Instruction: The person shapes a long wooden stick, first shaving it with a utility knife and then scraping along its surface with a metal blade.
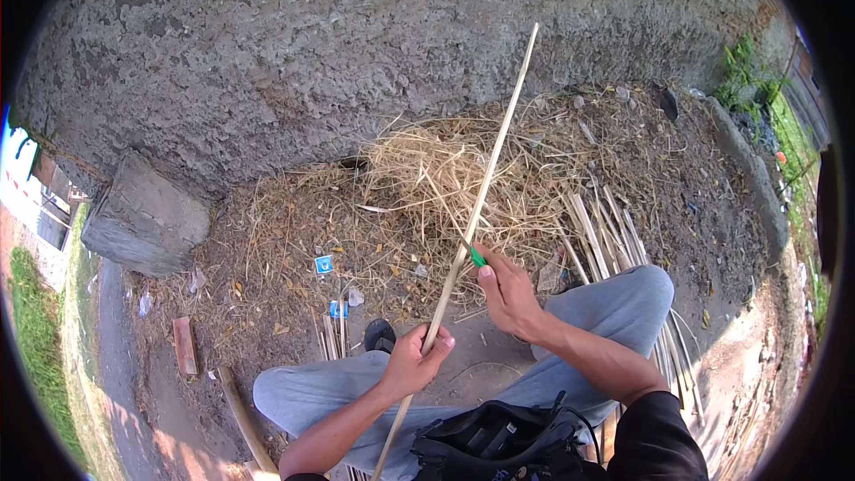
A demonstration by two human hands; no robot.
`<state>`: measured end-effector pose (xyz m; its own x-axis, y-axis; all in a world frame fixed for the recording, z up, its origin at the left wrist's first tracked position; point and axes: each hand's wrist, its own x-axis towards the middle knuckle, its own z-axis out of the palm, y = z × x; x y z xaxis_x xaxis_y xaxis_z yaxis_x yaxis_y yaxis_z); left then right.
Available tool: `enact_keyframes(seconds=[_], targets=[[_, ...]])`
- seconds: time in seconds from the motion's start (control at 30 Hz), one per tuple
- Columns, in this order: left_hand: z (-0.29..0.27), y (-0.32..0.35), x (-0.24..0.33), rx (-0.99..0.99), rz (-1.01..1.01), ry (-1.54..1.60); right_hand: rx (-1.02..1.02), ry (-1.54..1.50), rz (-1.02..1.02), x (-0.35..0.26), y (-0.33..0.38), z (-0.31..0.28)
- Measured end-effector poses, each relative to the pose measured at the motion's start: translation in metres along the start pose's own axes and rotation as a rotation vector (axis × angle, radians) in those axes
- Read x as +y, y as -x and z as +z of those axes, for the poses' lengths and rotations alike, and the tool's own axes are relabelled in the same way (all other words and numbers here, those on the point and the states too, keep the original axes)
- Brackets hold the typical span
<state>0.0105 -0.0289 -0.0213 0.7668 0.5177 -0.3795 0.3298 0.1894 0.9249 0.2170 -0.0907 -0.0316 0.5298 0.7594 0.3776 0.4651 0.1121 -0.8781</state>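
Observation:
A long, pale strip that looks like split bamboo (504, 129) slants from my lap up toward the wall. Low on it, my left hand (417, 362) is closed around the strip. Farther up, my right hand (509, 294) grips a knife by its green handle (478, 257). The knife's blade lies against the strip, just above the handle; only a short part of it shows. Beyond both hands is a heap of thin, curled straw-coloured shavings (436, 178).
A rough grey wall (356, 44) rises ahead, with a concrete block (147, 214) at left. Split strips (598, 236) lie by my right knee, others (330, 337) by the left. A black bag (499, 436) rests in my lap. A brick (184, 346) and a pole (242, 414) lie at left.

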Motion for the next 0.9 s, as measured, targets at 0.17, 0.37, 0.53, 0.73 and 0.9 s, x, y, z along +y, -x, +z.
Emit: enact_keyframes(seconds=[0.17,0.37,0.53,0.73,0.9], targets=[[-0.009,-0.012,-0.01,0.167,0.178,-0.229,-0.274,0.204,-0.102,-0.025,0.019,-0.001],[-0.004,-0.014,-0.003,0.235,0.192,-0.252,-0.283,0.149,-0.154,-0.014,0.029,0.007],[-0.002,-0.013,-0.003,0.261,0.171,-0.218,-0.21,0.027,0.114,-0.017,0.021,0.006],[0.001,-0.015,-0.008,0.263,0.193,-0.248,-0.322,-0.126,0.314,-0.021,0.021,0.016],[0.008,-0.017,-0.009,0.26,0.216,-0.22,-0.38,-0.254,0.501,-0.02,0.021,0.02]])
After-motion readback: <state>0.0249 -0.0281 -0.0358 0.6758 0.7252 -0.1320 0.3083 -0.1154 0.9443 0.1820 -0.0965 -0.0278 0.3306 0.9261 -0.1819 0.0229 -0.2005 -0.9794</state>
